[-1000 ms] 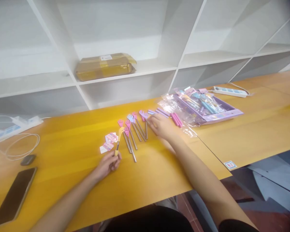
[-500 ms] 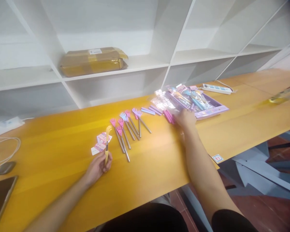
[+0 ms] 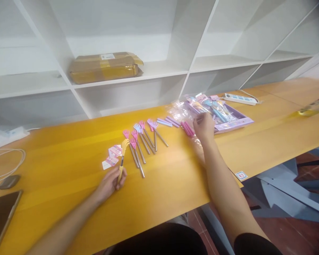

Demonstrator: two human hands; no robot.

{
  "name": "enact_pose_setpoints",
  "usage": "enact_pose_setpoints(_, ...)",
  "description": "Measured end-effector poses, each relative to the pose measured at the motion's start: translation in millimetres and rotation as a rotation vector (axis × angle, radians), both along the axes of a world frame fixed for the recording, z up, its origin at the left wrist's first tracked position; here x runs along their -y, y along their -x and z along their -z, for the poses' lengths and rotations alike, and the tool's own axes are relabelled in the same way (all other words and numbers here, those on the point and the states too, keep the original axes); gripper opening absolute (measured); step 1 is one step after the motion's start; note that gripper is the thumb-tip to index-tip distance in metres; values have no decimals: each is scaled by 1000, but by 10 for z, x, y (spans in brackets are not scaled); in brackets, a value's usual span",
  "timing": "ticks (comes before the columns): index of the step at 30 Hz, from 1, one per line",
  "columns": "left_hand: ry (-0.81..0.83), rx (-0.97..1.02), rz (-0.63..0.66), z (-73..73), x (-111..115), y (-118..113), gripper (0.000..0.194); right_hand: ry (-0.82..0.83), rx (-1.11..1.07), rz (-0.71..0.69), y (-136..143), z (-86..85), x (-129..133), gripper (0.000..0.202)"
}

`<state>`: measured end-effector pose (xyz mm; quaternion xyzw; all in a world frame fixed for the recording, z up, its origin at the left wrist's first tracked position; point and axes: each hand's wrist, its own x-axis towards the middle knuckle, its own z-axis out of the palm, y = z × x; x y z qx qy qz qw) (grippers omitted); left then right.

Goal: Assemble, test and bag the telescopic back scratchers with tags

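Hands spread apart, left [image 3: 112, 182] grips yellow back-scratcher [image 3: 122, 161], right [image 3: 204, 128] outstretched.

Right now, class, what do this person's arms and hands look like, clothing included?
The left hand and right hand are ungloved; no watch or bracelet shows. A plain black sleeve ends high on the right arm; no left sleeve is in view.

Bright light bathes the tabletop [image 3: 164, 191], wrappers [image 3: 179, 110] glint, lower shelves [image 3: 133, 95] sit in soft shadow and the upper-right corner blurs dark.
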<state>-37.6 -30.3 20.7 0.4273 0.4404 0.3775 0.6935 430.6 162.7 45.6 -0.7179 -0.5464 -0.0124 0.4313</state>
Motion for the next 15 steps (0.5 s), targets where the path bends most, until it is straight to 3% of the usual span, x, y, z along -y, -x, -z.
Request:
enact_pose_setpoints(4, -4, 7, 9, 39, 1, 11, 43, -222, 29, -60, 218, -86, 69, 11)
enact_pose_setpoints(6, -5, 17, 7, 57, 2, 15, 43, -340, 63, -166, 411, -108, 128, 12)
enact_pose_setpoints(11, -105, 55, -21, 39, 12, 29, 40, -563, 220, -609, 1128, -68, 383, 14)
enact_pose_setpoints(15, -274, 8, 12, 35, 19, 39, 42, -593, 471, -945, 1686, 23, 710, 14)
